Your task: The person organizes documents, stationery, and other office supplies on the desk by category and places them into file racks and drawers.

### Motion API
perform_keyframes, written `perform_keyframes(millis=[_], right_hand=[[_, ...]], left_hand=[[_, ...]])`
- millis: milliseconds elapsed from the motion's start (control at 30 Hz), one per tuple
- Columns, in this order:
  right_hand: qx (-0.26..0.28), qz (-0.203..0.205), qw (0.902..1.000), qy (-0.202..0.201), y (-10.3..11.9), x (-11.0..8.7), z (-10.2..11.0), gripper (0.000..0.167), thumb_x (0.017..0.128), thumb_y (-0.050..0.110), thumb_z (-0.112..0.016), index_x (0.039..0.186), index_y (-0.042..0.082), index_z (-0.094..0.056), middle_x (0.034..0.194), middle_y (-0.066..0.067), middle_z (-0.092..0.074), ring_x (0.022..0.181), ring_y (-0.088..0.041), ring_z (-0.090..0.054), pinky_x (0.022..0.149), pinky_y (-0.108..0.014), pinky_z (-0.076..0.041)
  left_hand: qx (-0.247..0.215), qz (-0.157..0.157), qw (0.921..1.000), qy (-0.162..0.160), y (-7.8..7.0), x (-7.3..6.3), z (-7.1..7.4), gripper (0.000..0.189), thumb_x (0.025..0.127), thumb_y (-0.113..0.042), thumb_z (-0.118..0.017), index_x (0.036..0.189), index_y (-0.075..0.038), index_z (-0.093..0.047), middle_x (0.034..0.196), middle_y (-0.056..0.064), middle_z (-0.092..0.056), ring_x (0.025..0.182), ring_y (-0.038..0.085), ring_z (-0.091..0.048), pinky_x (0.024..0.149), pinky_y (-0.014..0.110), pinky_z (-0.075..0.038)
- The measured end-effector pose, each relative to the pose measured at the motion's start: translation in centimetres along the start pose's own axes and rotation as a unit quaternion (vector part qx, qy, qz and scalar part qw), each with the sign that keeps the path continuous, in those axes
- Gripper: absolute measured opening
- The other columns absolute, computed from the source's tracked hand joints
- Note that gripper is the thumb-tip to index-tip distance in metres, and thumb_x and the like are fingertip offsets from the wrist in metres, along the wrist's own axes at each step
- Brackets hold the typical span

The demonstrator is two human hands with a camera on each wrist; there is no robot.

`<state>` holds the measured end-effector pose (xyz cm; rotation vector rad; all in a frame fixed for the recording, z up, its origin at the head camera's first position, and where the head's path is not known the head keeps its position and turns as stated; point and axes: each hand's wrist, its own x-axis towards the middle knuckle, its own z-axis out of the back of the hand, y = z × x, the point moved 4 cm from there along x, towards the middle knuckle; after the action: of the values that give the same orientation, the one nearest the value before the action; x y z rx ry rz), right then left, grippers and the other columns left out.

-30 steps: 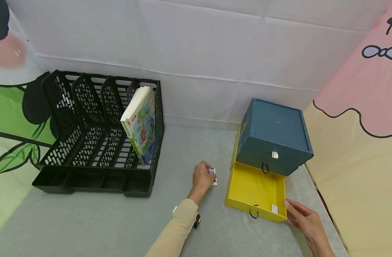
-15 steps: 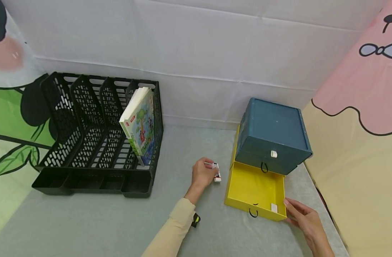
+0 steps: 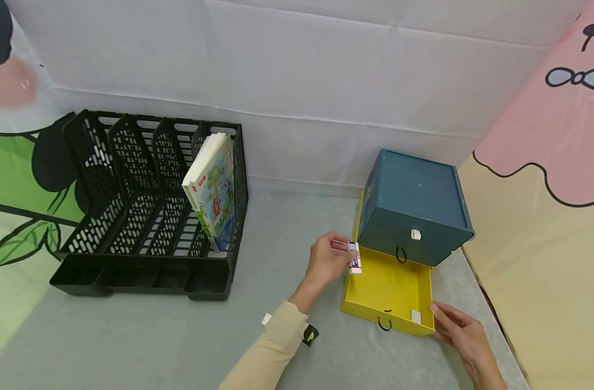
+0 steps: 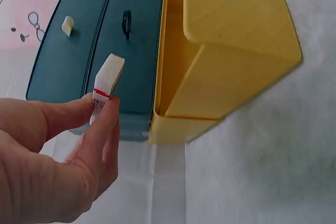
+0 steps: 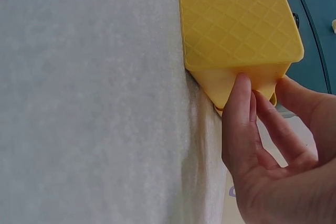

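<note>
Over the left rim of the pulled-out yellow drawer (image 3: 389,279), my left hand (image 3: 328,259) pinches a small eraser (image 3: 355,258) between thumb and fingers. Its white end and printed sleeve with a red band show in the left wrist view, where the eraser (image 4: 108,74) is clear of the drawer. My right hand (image 3: 464,338) holds the drawer's right side near the front corner, thumb at the rim and fingers against the outer wall; the right wrist view shows those fingertips (image 5: 241,85) touching the yellow wall. A small white block (image 3: 416,316) lies inside, at the front right.
Above the open drawer is a blue drawer unit (image 3: 418,189) with a white knob and a black loop pull. On the left stands a black file rack (image 3: 145,206) with books (image 3: 214,189) in its right slot. Behind the table (image 3: 180,341) hangs a white cloth (image 3: 301,70).
My left hand has lifted the eraser off the table and carried it right, over the drawer's left edge. The right hand has stayed at the drawer's side.
</note>
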<state>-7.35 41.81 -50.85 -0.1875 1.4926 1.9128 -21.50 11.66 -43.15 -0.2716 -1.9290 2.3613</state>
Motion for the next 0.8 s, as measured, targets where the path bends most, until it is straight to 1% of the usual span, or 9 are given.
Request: perform_keyframes(millis=[200,367,433,600,800], right_hand=[[-0.001,0.001,1.0,0.001,0.0,0.0,-0.1,0.085,0.089,0.048,-0.079,0.147,-0.006,-0.05,0.111,0.0,-0.074,0.085,-0.006,-0.072,0.076,-0.031,-0.061],[0.003,0.005,1.0,0.001,0.1,-0.3,-0.2,0.084,0.088,0.048,-0.08,0.146,-0.006,-0.051,0.11,0.002,-0.074,0.085,-0.006,-0.072,0.076,-0.03,-0.061],[0.004,0.005,1.0,0.002,0.1,-0.2,-0.2,0.083,0.088,0.048,-0.08,0.146,-0.005,-0.052,0.11,0.002,-0.074,0.085,-0.006,-0.072,0.076,-0.03,-0.061],[0.005,0.002,1.0,0.004,0.0,-0.1,-0.2,0.083,0.088,0.047,-0.08,0.146,-0.005,-0.052,0.11,0.002,-0.074,0.085,-0.006,-0.072,0.077,-0.031,-0.061],[0.008,0.001,1.0,0.005,0.0,-0.2,-0.1,0.083,0.088,0.047,-0.08,0.146,-0.005,-0.052,0.11,0.002,-0.074,0.085,-0.006,-0.072,0.077,-0.031,-0.061]], left_hand=[[0.013,0.008,0.9997,0.02,-0.2,-0.7,-1.9,0.02,0.089,-0.005,-0.08,0.105,-0.003,-0.068,0.094,0.006,-0.067,0.08,0.016,-0.065,0.071,0.027,-0.06],[0.019,-0.002,0.9991,0.037,0.0,-1.1,-3.6,0.02,0.088,-0.002,-0.08,0.103,-0.003,-0.066,0.092,0.006,-0.066,0.079,0.015,-0.064,0.072,0.026,-0.059],[0.025,-0.001,0.9987,0.045,0.2,-1.2,-4.4,0.02,0.088,-0.002,-0.08,0.102,-0.004,-0.066,0.092,0.005,-0.066,0.078,0.014,-0.063,0.072,0.025,-0.059],[0.048,0.023,0.997,0.056,0.5,-1.8,-6.5,0.02,0.088,-0.002,-0.08,0.1,-0.007,-0.066,0.089,0.003,-0.065,0.077,0.013,-0.063,0.072,0.025,-0.058],[0.064,0.038,0.9952,0.064,0.5,-2.4,-9.0,0.02,0.088,-0.001,-0.08,0.099,-0.008,-0.064,0.088,0.002,-0.063,0.075,0.012,-0.06,0.07,0.024,-0.057]])
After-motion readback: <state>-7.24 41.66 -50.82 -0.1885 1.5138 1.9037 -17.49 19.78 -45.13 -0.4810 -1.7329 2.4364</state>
